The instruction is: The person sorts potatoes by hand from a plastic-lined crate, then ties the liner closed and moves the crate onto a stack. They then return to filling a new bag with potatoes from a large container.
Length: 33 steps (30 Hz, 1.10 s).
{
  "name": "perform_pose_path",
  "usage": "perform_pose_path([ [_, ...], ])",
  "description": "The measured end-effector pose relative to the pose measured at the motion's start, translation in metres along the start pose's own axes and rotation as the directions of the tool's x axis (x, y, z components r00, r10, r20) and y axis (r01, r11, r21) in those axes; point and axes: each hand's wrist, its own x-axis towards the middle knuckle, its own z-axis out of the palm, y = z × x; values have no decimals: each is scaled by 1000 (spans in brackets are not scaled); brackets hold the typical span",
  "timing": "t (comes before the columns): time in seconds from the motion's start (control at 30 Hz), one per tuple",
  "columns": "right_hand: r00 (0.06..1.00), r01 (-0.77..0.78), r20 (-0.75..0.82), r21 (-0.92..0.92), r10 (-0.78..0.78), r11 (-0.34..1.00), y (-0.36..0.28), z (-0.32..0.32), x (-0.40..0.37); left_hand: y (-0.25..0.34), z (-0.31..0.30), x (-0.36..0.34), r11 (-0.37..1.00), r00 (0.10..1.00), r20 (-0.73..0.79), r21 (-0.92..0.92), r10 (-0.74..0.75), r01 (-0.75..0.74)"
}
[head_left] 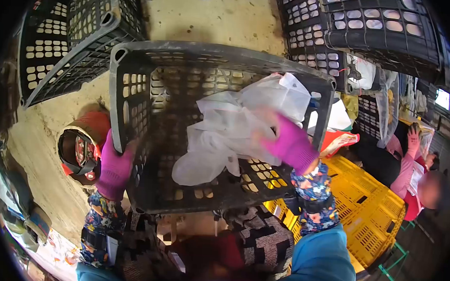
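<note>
The inside of a black crate (225, 49) is being worked in, with its left side held by the left hand (114, 171) in a purple knitted glove. The left grip appears closed on the crate's wall, toward the near left corner. The right hand (292, 145), gloved alike, is reached over the right edge toward a heap of translucent bags (214, 140). Whether the right grip is open or closed on plastic cannot be told (the fingertips are blurred).

The bags are lain crumpled inside the crate, spread from near the middle of its floor toward the far right corner, where a stiffer fold is raised. For any handling of them, a light pinch would be called for, with the crate kept steady, since such thin film could be snagged on the slotted walls.

Beyond the left edge, a round container (93, 122) is seen, with a second black crate (76, 49) behind it. To the right, yellow crates (362, 205) are placed, and another person (410, 175) is seen past them.
</note>
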Motion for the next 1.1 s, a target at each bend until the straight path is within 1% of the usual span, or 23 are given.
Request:
perform_pose_path([
  [0.03, 959, -172, -249, -141, 134, 975, 2, -5, 3, 4, 2, 0, 995, 999, -19, 97, 31, -29],
  [0.1, 930, -346, -32, -413, 366, 842, 87, 40, 28, 13, 1, -4, 954, 992, -55, 287, 110, -89],
  [0.13, 835, -382, 372, -139, 406, 914, 101, 51, 32, 12, -2, -3, 922, 995, -53, 382, 85, -59],
  [0.17, 874, -190, 401, -242, 276, 952, 142, 96, 15, -2, -4, 2, 872, 988, -75, 483, 134, -81],
  [0.2, 805, -345, 388, -311, 449, 886, 73, 68, 12, 10, -4, 4, 930, 998, -65, 368, 21, 5],
  [0.23, 899, -331, 272, -88, 342, 940, 35, 60, -5, 22, -3, -4, 963, 994, -39, 245, -104, 111],
  [0.3, 974, -180, -74, 334, 216, 925, -25, 37, -50, 0, -6, -8, 972, 1000, 21, 233, 20, -24],
  [0.37, 937, -304, 77, 664, 342, 683, -80, 9, -107, 52, 7, -36, 875, 993, 114, 482, -25, -33],
  [0.5, 952, -257, -91, 273, 291, 927, -142, -57, -222, 161, 26, -123, 710, 998, -48, 701, -45, 66],
  [0.53, 939, -303, -72, 283, 335, 910, -151, -69, -246, 195, 21, -147, 714, 994, -105, 694, -25, 91],
  [0.57, 906, -408, 24, 326, 424, 853, -184, -101, -265, 235, 1, -166, 761, 984, -63, 626, -169, 170],
  [0.63, 920, -353, -10, 412, 392, 840, -221, -130, -300, 231, -60, -200, 938, 999, -6, 344, -46, 45],
  [0.67, 924, -332, -14, 470, 383, 818, -248, -151, -310, 305, -84, -228, 954, 986, -47, 250, -162, 168],
  [0.7, 954, -220, -59, 526, 294, 822, -270, -170, -316, 312, -120, -243, 981, 981, 38, 0, -192, 193],
  [0.73, 972, -127, -105, 524, 211, 842, -292, -192, -317, 377, -141, -269, 917, 954, 63, -263, -293, 299],
  [0.77, 980, -38, -147, 515, 132, 856, -312, -212, -318, 404, -160, -287, 865, 928, -57, -388, -368, 319],
  [0.8, 972, 7, -214, 441, 98, 897, -330, -228, -316, 406, -202, -305, 929, 926, -139, -170, -352, 328],
  [0.9, 942, 101, -336, 204, -28, 974, -366, -270, -300, 455, -270, -345, 894, 891, -249, -347, -380, 284],
  [0.93, 949, 88, -315, 256, -3, 963, -396, -296, -297, 441, -295, -351, 939, 933, -270, -308, -237, 150],
  [0.97, 911, 173, -393, 86, -126, 981, -396, -302, -289, 439, -310, -358, 940, 935, -293, -326, -200, 99],
  [1.0, 920, 173, -371, 98, -125, 980, -404, -316, -285, 439, -324, -365, 939, 935, -314, -341, -162, 48],
  [1.07, 920, 176, -369, 83, -134, 981, -419, -347, -270, 494, -326, -378, 871, 887, -353, -480, -299, 103],
  [1.1, 909, 180, -392, 58, -143, 982, -428, -362, -266, 490, -331, -378, 893, 907, -359, -448, -221, 40],
])
